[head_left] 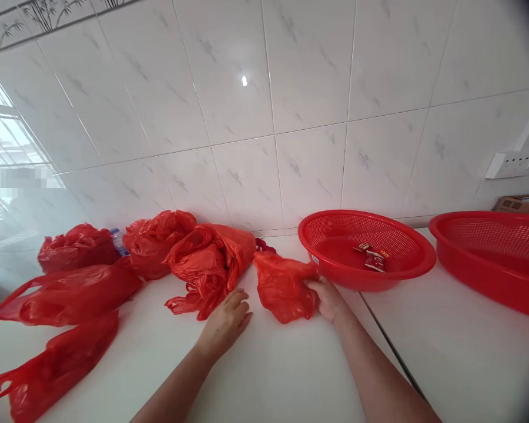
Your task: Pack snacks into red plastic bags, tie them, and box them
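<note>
My right hand [327, 298] grips the right side of a small red plastic bag [286, 291], its fingers closed on the film. What the bag contains, if anything, cannot be made out. Beside a larger crumpled red plastic bag [211, 258], my left hand [227, 322] hovers with curled, parted fingers and nothing in it. Just right of the small bag stands a red plastic basket [365, 282] with a perforated wall, and a few small snack packets [374, 260] lie inside it.
More red plastic bags [77, 294] cover the table's left side, with a plastic bottle [119, 241] among them. A second red basket [489, 270] stands at the right, near a cardboard box [522, 204]. Behind is a tiled wall [308, 176] with a socket strip [511, 165]. A dark seam [392, 346] crosses the white table.
</note>
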`<action>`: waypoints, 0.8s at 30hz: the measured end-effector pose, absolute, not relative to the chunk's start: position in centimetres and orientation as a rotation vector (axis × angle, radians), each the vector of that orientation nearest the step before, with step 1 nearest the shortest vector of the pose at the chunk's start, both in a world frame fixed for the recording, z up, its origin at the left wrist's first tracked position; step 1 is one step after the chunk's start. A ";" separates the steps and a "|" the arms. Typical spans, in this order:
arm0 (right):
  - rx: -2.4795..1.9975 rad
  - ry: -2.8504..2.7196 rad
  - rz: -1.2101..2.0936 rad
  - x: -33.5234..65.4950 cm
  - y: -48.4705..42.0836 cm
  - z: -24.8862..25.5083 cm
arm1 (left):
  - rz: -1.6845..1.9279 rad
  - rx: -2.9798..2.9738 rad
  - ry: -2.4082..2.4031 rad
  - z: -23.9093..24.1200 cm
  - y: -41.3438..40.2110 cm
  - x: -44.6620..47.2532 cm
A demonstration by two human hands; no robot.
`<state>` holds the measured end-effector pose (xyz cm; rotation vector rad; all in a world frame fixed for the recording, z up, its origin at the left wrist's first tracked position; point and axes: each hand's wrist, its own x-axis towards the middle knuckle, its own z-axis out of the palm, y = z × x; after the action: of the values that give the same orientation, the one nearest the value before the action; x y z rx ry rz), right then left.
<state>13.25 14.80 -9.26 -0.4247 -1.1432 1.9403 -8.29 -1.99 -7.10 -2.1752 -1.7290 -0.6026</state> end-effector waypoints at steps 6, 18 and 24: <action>-0.361 -1.105 1.909 13.1 15.4 -9.5 | -1.077 -1.897 -2.282 -6.3 -2.6 -9.5; -0.429 -0.933 1.908 13.2 15.2 -9.6 | -2.464 -1.606 -2.236 -5.4 1.5 -4.7; -0.460 -0.837 1.915 13.7 16.4 -9.7 | -2.339 -1.361 -2.214 -3.8 0.1 -6.9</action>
<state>13.67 16.41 -9.70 -0.4601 -0.8367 1.9154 -6.89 0.10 -3.84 -1.3609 -2.2138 -2.3394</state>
